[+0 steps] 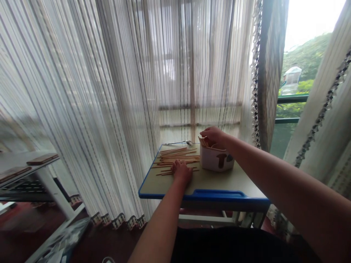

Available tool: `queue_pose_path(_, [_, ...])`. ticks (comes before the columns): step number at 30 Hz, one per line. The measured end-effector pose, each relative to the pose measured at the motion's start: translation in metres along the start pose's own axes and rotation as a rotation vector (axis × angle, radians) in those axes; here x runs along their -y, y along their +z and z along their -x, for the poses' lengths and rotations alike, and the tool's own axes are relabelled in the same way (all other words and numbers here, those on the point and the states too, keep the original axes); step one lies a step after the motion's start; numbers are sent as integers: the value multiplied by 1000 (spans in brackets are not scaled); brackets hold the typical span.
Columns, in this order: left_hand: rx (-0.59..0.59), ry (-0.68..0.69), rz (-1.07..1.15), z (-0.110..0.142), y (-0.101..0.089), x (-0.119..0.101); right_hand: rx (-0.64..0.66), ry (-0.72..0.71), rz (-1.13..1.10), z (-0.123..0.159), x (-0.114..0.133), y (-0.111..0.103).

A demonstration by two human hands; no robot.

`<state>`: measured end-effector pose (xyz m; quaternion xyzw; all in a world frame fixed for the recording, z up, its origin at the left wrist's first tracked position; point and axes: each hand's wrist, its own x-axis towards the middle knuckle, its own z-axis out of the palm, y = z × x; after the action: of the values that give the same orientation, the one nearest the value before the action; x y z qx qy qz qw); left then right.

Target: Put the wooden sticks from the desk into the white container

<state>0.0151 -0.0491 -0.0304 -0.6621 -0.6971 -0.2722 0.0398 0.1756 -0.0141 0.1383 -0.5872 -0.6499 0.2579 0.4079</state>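
Note:
A small table (219,195) with a blue rim stands against the curtained window. Several thin wooden sticks (178,157) lie spread on its far left part. My left hand (181,171) rests on the near ends of these sticks, fingers curled down on them. A white container (216,159) with a dark print stands to the right of the sticks. My right hand (212,136) hovers over the container's top, fingers pinched on some sticks at its rim.
A metal spoon (181,142) lies at the table's far edge. Sheer striped curtains (109,91) hang behind and to the left. A white shelf (30,166) with flat brown items stands at the left. An open window gap (293,98) shows at the right.

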Motion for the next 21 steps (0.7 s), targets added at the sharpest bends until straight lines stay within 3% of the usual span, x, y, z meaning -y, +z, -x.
queue_pose_path(7, [-4,-34,9,1,-2,-1,-59,-141,-44,-12,0,7])
queue_pose_path(12, [4,-67,-3,1,-4,-2,89,-50,41,-9,-4,12])
queue_pose_path(14, [-6,-59,10,0,-3,-1,83,-18,51,-6,-4,12])
queue_pose_path(18, [-18,-23,31,0,-1,1,-37,-87,104,-5,1,9])
queue_pose_path(21, [-14,0,23,0,1,2,-199,-284,201,1,6,5])
